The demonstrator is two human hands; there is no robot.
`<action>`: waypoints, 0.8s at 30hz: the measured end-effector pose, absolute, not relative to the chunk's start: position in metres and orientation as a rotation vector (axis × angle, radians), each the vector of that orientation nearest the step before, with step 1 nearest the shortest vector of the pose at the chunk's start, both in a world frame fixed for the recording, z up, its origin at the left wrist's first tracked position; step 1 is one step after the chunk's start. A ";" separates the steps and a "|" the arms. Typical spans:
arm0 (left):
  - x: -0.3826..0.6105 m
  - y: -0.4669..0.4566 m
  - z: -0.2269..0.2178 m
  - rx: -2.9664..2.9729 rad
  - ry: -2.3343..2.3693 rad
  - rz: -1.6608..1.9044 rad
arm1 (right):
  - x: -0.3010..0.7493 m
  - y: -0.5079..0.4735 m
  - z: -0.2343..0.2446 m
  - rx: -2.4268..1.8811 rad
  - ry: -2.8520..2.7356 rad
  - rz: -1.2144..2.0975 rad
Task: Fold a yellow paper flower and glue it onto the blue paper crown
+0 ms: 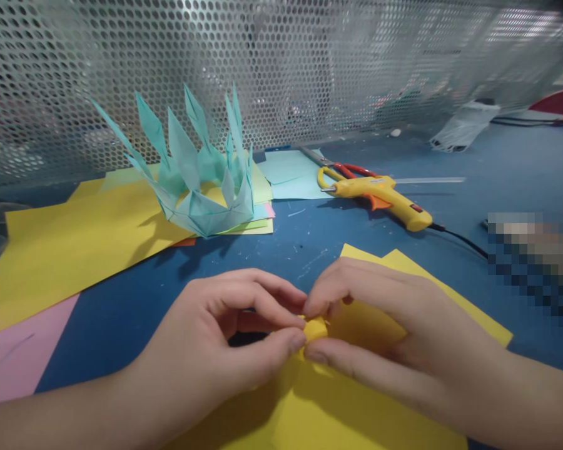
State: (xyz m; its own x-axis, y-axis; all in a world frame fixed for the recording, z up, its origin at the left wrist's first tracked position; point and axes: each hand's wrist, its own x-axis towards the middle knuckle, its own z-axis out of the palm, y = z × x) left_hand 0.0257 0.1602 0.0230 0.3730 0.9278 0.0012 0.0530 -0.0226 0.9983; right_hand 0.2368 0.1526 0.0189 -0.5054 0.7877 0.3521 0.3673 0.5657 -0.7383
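Between my fingertips is a small folded piece of yellow paper (316, 329). My left hand (234, 331) pinches its left side with thumb and fingers. On the other side, my right hand (389, 319) grips it between thumb and bent fingers. Much of the small piece is hidden by the fingers. Beneath both hands lie larger yellow paper sheets (356, 406), overlapping on the blue table. Beyond my left hand stands a folded turquoise paper crown (206, 209) with tall pointed tips, resting on stacked paper.
A yellow glue gun (385, 197) with a black cord lies beyond my right hand, beside scissors (342, 170) with red and yellow handles. Large yellow paper (89, 231) and pink paper (23, 356) lie at left. A perforated metal panel (309, 62) closes the back.
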 end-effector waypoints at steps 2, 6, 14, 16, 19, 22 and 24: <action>0.026 0.159 0.024 1.443 0.963 0.903 | 0.239 0.152 0.019 -0.914 -2.113 0.799; 0.025 0.156 0.025 1.528 0.982 0.940 | 0.241 0.154 0.021 -0.828 -2.198 0.770; 0.021 0.155 0.023 1.732 1.056 0.988 | 0.244 0.153 0.026 -0.827 -2.252 0.438; 0.021 0.154 0.025 1.808 1.066 1.006 | 0.247 0.151 0.026 -0.783 -2.305 0.346; 0.021 0.152 0.026 1.850 1.082 1.009 | 0.249 0.147 0.023 -0.673 -2.332 0.216; 0.021 0.152 0.026 1.828 1.077 1.002 | 0.246 0.143 0.020 -0.673 -2.308 0.061; 0.020 0.154 0.026 1.795 1.073 0.987 | 0.242 0.142 0.020 -0.696 -2.275 -0.073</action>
